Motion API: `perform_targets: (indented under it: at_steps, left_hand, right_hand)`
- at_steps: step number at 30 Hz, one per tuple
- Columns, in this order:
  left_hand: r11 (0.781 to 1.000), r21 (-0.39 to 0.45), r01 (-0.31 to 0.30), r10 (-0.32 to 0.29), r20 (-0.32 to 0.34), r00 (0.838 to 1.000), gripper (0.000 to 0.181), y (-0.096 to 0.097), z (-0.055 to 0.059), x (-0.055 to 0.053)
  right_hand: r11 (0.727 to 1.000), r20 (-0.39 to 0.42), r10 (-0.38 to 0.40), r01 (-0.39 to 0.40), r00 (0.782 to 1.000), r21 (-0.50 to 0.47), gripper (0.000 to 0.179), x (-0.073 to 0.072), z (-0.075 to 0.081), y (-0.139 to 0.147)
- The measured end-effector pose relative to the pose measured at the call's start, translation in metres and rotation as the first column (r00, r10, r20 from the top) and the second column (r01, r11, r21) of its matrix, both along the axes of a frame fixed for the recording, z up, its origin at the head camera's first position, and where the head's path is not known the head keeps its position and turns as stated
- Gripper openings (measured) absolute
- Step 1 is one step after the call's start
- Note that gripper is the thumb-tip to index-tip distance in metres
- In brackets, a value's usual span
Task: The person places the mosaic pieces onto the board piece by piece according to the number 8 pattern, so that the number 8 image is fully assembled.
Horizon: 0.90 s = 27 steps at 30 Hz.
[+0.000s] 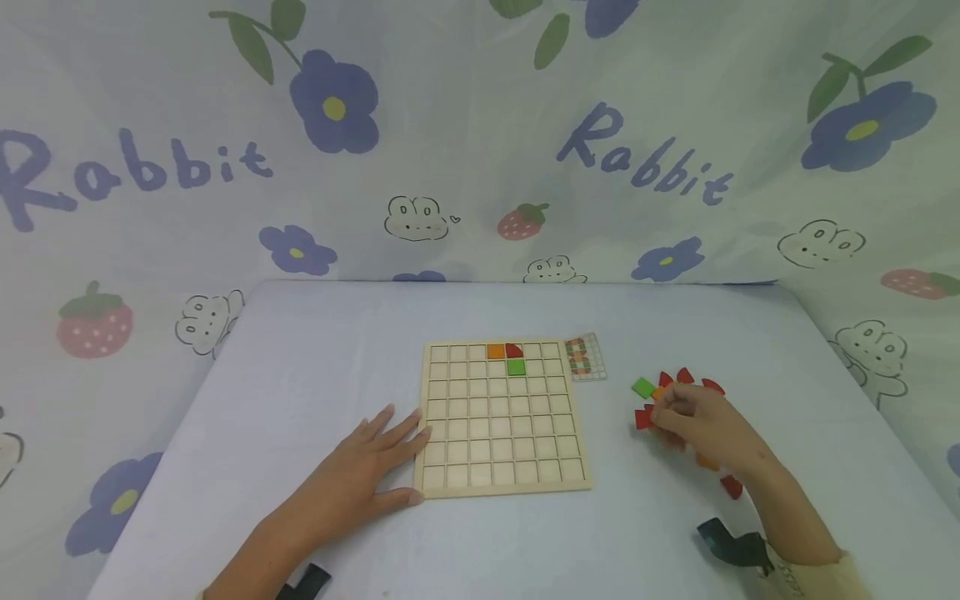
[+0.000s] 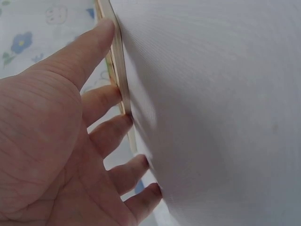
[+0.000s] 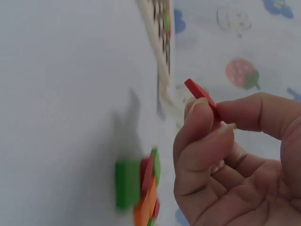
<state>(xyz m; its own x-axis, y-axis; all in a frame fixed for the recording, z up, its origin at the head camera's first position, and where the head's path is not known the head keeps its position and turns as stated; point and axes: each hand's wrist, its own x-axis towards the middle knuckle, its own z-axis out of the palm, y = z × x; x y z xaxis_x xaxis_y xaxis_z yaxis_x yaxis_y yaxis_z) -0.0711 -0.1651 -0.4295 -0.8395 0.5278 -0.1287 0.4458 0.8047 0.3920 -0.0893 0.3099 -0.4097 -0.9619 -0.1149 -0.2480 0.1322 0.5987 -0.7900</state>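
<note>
A square wooden grid board (image 1: 448, 473) lies on the table, with an orange square (image 1: 496, 351), a red tile with one rounded corner (image 1: 513, 350) and a green square (image 1: 516, 367) in its upper cells. My left hand (image 1: 360, 475) lies at the board's left side, fingers spread and extended; in the left wrist view the thumb touches the board's edge (image 2: 121, 70). To the right of the board, my right hand (image 1: 705, 425) is over a scatter of tiles. It pinches a small red tile (image 3: 202, 94) between thumb and fingers; the tile's full shape is hidden.
A small pattern card (image 1: 592, 357) lies against the board's upper right edge. Around the right hand are loose tiles, among them a green square (image 1: 643, 387), a red piece (image 1: 685, 376) and another red piece (image 1: 732, 487). Patterned cloth (image 1: 465, 167) hangs behind the table.
</note>
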Motion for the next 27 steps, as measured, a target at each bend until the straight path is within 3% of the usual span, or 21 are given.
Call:
perform_targets:
  at_steps: [9,14,20,27]
  left_hand:
    - [1.0,0.02,-0.009,0.008,0.008,1.0,0.079,-0.002,0.0,0.0]
    - [1.0,0.023,-0.003,0.003,0.01,1.0,0.079,-0.001,0.0,0.0]
    - [1.0,0.015,-0.002,0.002,0.007,1.0,0.08,-0.001,0.001,0.0]
    - [1.0,0.027,0.011,-0.011,-0.006,1.0,0.079,-0.004,0.002,0.001]
  right_hand:
    - [0.993,-0.049,0.097,-0.1,0.994,-0.068,0.008,-0.045,-0.001,-0.073]
    - [0.994,-0.054,0.083,-0.087,0.995,-0.066,0.008,-0.066,-0.004,-0.103]
    - [0.996,-0.05,0.092,-0.091,0.995,0.008,0.01,-0.079,-0.009,-0.124]
    - [0.995,-0.028,0.091,-0.09,0.995,0.029,0.014,-0.085,-0.016,-0.139]
